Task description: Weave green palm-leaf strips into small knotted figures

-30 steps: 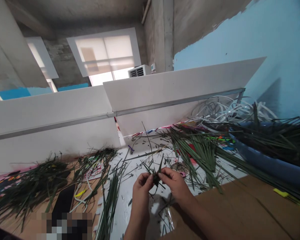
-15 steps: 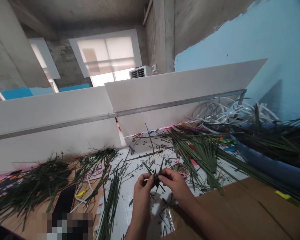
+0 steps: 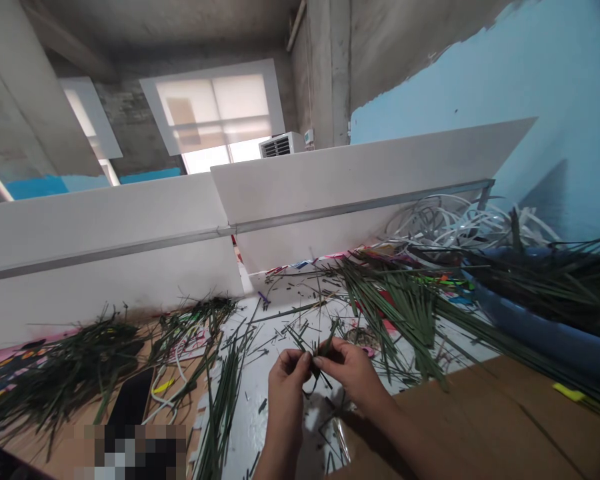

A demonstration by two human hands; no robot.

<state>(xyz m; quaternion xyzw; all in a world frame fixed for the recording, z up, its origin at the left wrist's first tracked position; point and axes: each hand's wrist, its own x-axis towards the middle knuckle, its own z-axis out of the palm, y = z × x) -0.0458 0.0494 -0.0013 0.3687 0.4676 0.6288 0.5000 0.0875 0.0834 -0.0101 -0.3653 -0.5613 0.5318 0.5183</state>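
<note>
Both hands are nearly closed, the left hand (image 3: pixel 286 379) and right hand (image 3: pixel 354 368) pinching a small knot of leaf strips (image 3: pixel 317 375) between thumbs and fingers, thumb tips almost meeting. The knot sits in the gap between them, above the white bench (image 3: pixel 251 408).

The broadest risk, I'd judge, is clutter: the fanned green bundle (image 3: pixel 414 319) lies just beyond the right hand, and the long loose leaves (image 3: pixel 224 395) lie to the left of the left hand, so a dropped knot could get lost among like-coloured pieces. Next, the crossings could spring loose if either thumb eased off too soon — stiff leaf tends to straighten. Smallest of all, a single strip could split at a fold if tugged sharply.

The knot's long axis seems to run away from the person, between the hands: pointed ends fan forward past the fingertips, a thin stalk appears to reach farther ahead, and short tails point back toward the wrists — the folds themselves are too hidden to read.
</note>
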